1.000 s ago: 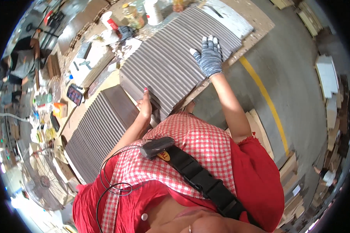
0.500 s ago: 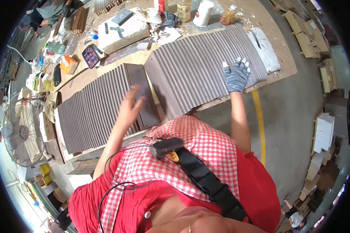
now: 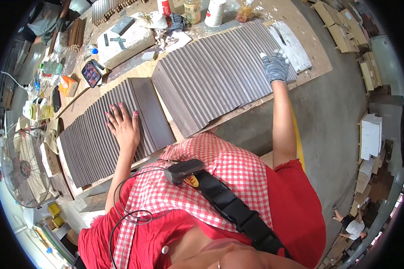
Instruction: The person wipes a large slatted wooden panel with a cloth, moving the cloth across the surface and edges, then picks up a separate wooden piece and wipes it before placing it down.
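Two overlapping rows of thin grey-brown wood-look boards lie on the worktable, a left row (image 3: 90, 132) and a longer right row (image 3: 211, 67). My bare left hand (image 3: 125, 127) rests flat on the left row with its fingers spread, beside the wide flat face of the end board (image 3: 153, 112). In a grey striped glove with pale fingertips, my right hand (image 3: 275, 68) is over the far right end of the right row. Its thumb stands apart from the slightly blurred fingers, and nothing shows in its grip.
Behind the rows are a white block (image 3: 125, 47) with small tools, a phone (image 3: 92, 74), a white cup (image 3: 215, 13), bottles and a grey glove. A standing fan (image 3: 24, 168) is at the left. Flattened cartons (image 3: 336, 27) lie along the right, with a person (image 3: 354, 227) at lower right.
My left hand has come down from above the end board and shifted left onto the left row. My right hand has moved outward along the right row. The whole view has shifted slightly.
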The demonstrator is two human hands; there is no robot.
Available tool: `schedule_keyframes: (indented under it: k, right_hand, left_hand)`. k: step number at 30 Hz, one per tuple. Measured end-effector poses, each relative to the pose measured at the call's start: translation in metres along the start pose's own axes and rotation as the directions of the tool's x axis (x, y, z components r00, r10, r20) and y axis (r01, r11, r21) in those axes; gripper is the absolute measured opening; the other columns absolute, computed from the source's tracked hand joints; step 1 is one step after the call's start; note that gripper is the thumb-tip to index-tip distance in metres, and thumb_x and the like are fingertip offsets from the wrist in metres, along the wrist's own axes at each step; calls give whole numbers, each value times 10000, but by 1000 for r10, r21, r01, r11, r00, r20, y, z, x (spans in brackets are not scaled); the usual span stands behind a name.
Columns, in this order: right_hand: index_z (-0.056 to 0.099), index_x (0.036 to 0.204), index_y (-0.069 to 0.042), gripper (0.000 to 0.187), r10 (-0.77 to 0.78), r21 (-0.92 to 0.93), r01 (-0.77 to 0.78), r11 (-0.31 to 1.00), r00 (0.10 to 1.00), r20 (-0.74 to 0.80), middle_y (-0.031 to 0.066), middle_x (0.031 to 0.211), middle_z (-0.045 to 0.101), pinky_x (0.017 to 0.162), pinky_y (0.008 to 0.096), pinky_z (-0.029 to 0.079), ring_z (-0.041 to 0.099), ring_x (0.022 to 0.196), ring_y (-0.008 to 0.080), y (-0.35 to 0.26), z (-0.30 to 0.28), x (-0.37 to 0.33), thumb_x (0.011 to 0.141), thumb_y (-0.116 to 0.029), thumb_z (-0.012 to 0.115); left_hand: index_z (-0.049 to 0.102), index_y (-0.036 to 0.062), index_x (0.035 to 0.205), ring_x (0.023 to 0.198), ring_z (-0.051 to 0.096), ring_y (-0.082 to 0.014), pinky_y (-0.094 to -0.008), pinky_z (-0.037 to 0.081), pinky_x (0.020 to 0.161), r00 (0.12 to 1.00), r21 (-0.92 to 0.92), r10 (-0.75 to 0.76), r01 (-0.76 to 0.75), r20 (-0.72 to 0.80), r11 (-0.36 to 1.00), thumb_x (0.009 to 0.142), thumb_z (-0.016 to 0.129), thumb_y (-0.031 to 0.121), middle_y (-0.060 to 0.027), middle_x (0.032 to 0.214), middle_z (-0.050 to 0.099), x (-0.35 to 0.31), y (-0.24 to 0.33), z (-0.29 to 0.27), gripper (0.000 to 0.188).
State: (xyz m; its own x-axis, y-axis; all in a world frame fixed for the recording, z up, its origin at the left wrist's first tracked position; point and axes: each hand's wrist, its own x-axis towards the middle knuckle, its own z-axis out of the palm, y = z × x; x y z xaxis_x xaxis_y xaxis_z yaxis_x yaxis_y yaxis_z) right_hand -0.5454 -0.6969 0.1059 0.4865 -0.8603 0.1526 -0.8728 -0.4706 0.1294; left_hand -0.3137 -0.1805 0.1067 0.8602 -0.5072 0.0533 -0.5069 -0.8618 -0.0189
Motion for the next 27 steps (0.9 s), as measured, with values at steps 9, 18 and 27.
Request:
schedule_keyframes:
  k: [9, 18, 27]
  right_hand:
    - [294, 1501, 44, 884, -70, 33, 73, 997, 994, -79, 277, 1579, 220, 1198, 500, 134, 205, 1477, 385, 7, 30, -6, 964, -659, 313]
    - [311, 1495, 40, 847, -46, -13, 45, 999, 996, -76, 266, 1564, 273, 1201, 474, 138, 248, 1466, 365, 3, 24, -9, 977, -630, 330]
    - [309, 1500, 31, 848, -43, -8, 43, 999, 997, -68, 255, 1569, 270, 1206, 463, 132, 238, 1471, 363, 4, 25, -7, 975, -635, 329]
  left_hand:
    - [222, 78, 1560, 1482, 115, -453, -563, 96, 1188, 1000, 4, -5, 5, 8, 1000, 1010, 384, 517, -217, 1617, 151, -2, 6, -7, 722]
    - [262, 69, 1544, 1449, 162, -504, -587, 138, 1173, 998, -19, 12, -13, -58, 1000, 982, 425, 546, -287, 1572, 210, -3, 10, -10, 755]
    - [203, 90, 1561, 1450, 106, -531, -594, 83, 1178, 999, -131, -29, 26, -19, 991, 934, 497, 572, -330, 1562, 174, 0, 29, -16, 844]
